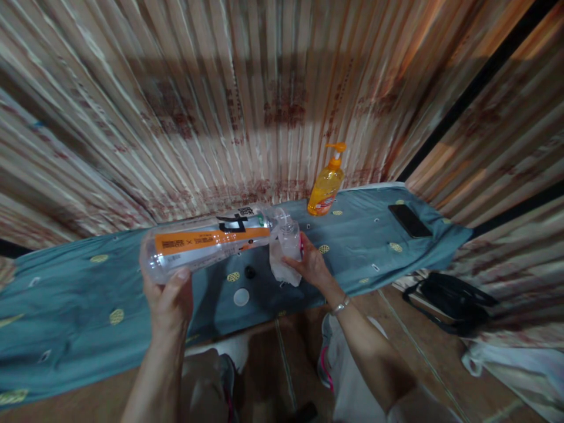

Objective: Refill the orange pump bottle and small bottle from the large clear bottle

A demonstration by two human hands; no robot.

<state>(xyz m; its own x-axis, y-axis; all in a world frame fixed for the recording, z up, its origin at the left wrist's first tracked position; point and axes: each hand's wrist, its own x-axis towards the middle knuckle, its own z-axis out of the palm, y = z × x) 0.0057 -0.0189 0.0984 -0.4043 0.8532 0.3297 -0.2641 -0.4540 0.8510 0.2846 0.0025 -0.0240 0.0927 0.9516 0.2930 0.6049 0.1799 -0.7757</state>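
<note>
My left hand (pixel 170 299) is wrapped round the base of a large clear plastic bottle (pixel 207 242) with an orange and silver label. The bottle lies nearly level in the air, its neck pointing right. At its mouth, my right hand (pixel 314 265) grips a small clear plastic container (pixel 289 235); its exact kind is hard to make out. Whether the two rims touch, I cannot tell. Below them on the cloth lie a small black cap (pixel 249 272) and a white round lid (pixel 241 297).
An orange pump bottle (pixel 326 188) stands at the back of the teal cloth-covered table (pixel 145 320). A dark phone (pixel 409 221) lies to the right. Pleated curtains (pixel 264 106) hang behind. On the right, a black bag (pixel 453 299) sits lower down beside the table.
</note>
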